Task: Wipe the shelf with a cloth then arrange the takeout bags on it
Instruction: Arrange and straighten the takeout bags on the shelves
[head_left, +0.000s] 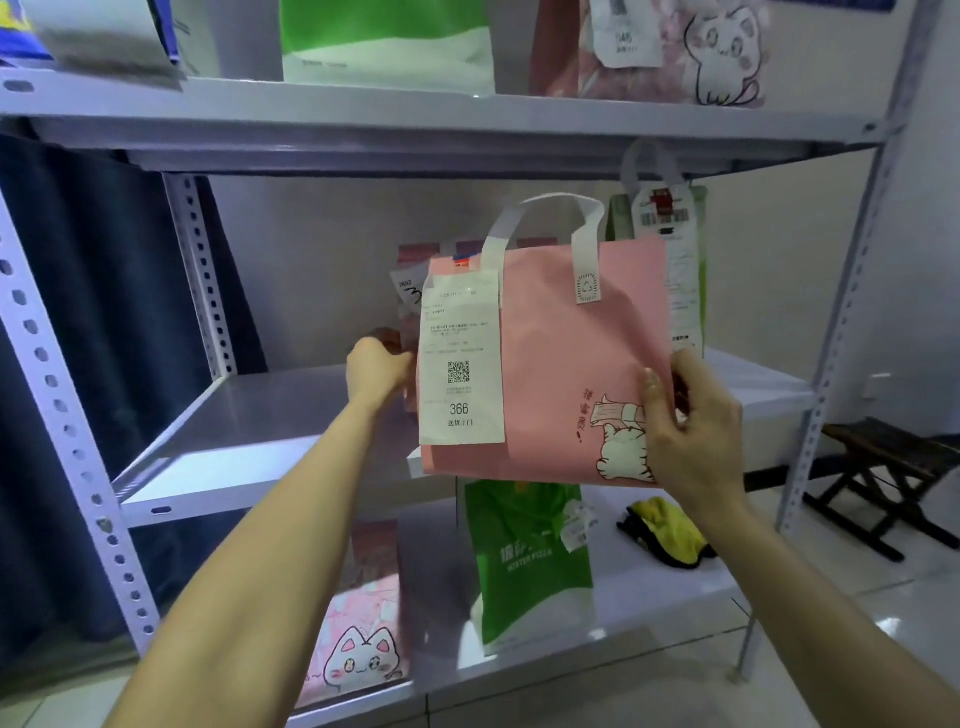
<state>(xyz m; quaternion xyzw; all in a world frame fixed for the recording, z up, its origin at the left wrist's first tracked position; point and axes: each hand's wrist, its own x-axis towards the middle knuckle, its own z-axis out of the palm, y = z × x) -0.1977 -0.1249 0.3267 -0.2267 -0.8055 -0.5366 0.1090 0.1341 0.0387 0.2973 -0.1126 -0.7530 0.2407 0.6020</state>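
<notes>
Arranging is under way: the left hand (376, 366) and right hand (693, 423) are gripping the pink takeout bag (561, 364) by its sides, just above the middle shelf (249, 415); next, lowering it upright beside the far bags (675, 270).

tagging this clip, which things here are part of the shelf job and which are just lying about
Part of the job:
pink bag, held by left hand and right hand
middle shelf
green bag
yellow cloth

Just lying about:
wooden stool
dark curtain
</notes>
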